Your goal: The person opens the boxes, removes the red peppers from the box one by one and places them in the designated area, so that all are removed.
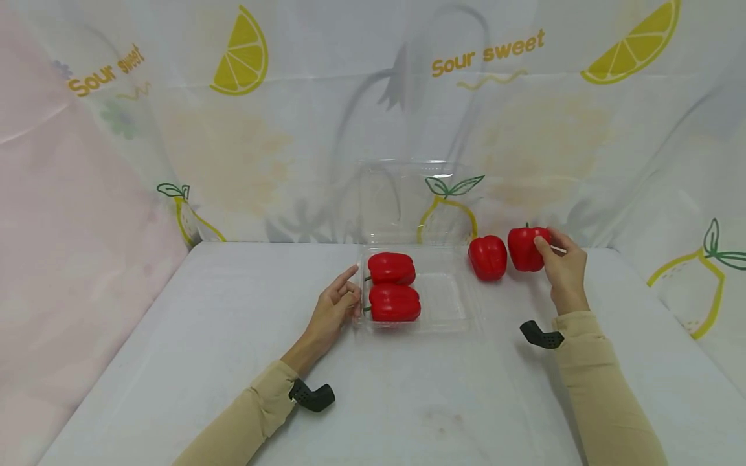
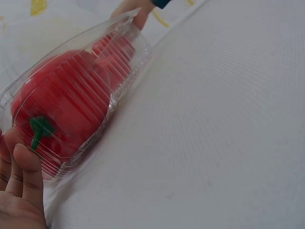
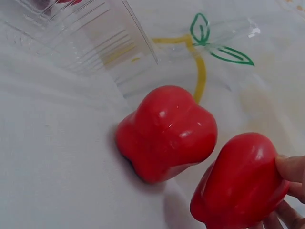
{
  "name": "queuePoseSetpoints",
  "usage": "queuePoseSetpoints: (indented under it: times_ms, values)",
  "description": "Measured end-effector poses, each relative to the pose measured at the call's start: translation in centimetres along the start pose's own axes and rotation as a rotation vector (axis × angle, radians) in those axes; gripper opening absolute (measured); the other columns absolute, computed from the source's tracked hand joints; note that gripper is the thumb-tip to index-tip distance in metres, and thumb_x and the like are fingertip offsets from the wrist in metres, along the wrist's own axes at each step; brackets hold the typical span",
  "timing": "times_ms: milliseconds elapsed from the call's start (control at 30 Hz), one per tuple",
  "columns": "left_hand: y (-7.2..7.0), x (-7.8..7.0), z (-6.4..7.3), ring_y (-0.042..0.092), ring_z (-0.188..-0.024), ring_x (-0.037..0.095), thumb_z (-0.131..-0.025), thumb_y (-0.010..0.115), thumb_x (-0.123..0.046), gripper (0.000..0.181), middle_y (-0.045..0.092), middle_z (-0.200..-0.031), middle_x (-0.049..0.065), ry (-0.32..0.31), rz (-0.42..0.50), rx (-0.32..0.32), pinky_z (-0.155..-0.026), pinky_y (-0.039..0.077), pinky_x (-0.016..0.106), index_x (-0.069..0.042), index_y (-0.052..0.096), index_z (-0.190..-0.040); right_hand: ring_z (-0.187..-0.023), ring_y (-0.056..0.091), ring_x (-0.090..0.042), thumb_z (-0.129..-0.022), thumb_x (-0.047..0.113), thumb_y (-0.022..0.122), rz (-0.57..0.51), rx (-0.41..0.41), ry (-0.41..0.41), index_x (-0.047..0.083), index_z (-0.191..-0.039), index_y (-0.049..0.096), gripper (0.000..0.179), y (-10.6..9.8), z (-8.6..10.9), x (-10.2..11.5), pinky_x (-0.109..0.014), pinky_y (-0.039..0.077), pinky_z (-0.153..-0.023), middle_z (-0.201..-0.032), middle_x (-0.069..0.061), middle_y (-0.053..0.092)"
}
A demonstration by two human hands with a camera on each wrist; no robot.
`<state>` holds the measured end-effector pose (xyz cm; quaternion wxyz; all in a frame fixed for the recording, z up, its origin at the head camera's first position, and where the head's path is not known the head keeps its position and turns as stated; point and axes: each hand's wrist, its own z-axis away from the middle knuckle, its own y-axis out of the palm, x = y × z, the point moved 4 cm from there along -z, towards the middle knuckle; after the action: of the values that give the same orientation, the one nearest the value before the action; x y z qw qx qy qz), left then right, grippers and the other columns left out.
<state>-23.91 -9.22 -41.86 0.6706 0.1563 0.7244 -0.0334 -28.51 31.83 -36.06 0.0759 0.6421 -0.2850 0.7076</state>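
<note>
My right hand (image 1: 564,268) grips a red bell pepper (image 1: 524,248), stem upward, at the back right. In the right wrist view this held pepper (image 3: 243,183) shows between thumb and fingers. Just left of it another red bell pepper (image 1: 488,257) lies on the table, outside the clear plastic clamshell box (image 1: 445,322). Two more red bell peppers (image 1: 392,268) (image 1: 394,303) lie one behind the other in the box's left half, stems to the left. My left hand (image 1: 333,309) touches the box's left wall, fingers extended; the left wrist view shows its fingertips (image 2: 28,157) beside a green stem.
The box's clear lid (image 1: 387,200) stands raised at the back, against a curtain (image 1: 326,129) printed with lemons. A white cloth covers the table (image 1: 233,310). Black wrist devices (image 1: 311,396) sit on both sleeves.
</note>
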Motion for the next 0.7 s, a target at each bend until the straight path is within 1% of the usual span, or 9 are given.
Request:
queuePoseSetpoints:
  times_ms: [100,233,400,500,633,700]
  values:
    - [0.0,0.1,0.0,0.051,-0.066,0.008,-0.096,0.043,-0.003,0.055,0.050,-0.087,-0.002,-0.001,0.003,0.003,-0.060,0.046,0.015,-0.010,0.027,-0.148,-0.098,0.040,-0.001,-0.092,0.037,0.055,-0.003,0.008,0.002,0.020,-0.142,0.044,0.054,0.1,-0.2,-0.6,-0.010,0.042,-0.078,-0.113,0.013,0.047]
    - [0.0,0.2,0.0,0.051,-0.067,0.008,-0.096,0.044,-0.004,0.055,0.050,-0.088,-0.001,-0.006,0.001,0.005,-0.060,0.046,0.015,-0.010,0.027,-0.148,-0.092,0.042,0.000,-0.092,0.036,0.056,-0.022,0.023,0.010,0.017,-0.142,0.044,0.055,0.2,-0.4,-1.3,-0.007,0.042,-0.071,-0.101,0.019,0.043]
    - [-0.1,0.2,0.0,0.051,-0.067,0.008,-0.096,0.044,-0.004,0.055,0.050,-0.089,0.000,-0.004,0.003,0.003,-0.061,0.046,0.016,-0.010,0.027,-0.148,-0.083,0.046,0.000,-0.091,0.037,0.057,-0.083,0.033,0.044,0.015,-0.142,0.044,0.057,0.3,-0.8,-2.2,-0.007,0.044,-0.064,-0.097,0.017,0.043]
    - [-0.1,0.1,0.0,0.051,-0.067,0.008,-0.096,0.044,-0.004,0.055,0.050,-0.089,0.000,-0.001,0.005,0.001,-0.060,0.046,0.016,-0.010,0.027,-0.148,-0.080,0.047,0.000,-0.091,0.040,0.057,-0.102,0.053,0.059,0.014,-0.142,0.044,0.059,0.5,-0.9,-2.6,-0.008,0.044,-0.061,-0.099,0.013,0.045]
    - [0.0,0.0,0.0,0.051,-0.066,0.008,-0.096,0.044,-0.003,0.055,0.050,-0.089,0.000,-0.004,0.008,0.002,-0.060,0.046,0.015,-0.010,0.027,-0.148,-0.084,0.045,0.003,-0.090,0.046,0.055,-0.059,0.090,0.059,0.014,-0.144,0.040,0.065,0.8,-0.8,-3.2,-0.006,0.043,-0.065,-0.109,0.009,0.045]
    - [0.0,0.0,0.0,0.051,-0.066,0.007,-0.096,0.044,-0.003,0.055,0.050,-0.088,-0.001,-0.004,0.006,0.004,-0.060,0.046,0.015,-0.010,0.027,-0.148,-0.087,0.044,0.004,-0.090,0.048,0.054,-0.035,0.109,0.043,0.014,-0.146,0.037,0.067,0.9,-0.8,-3.4,-0.005,0.043,-0.068,-0.115,0.008,0.045]
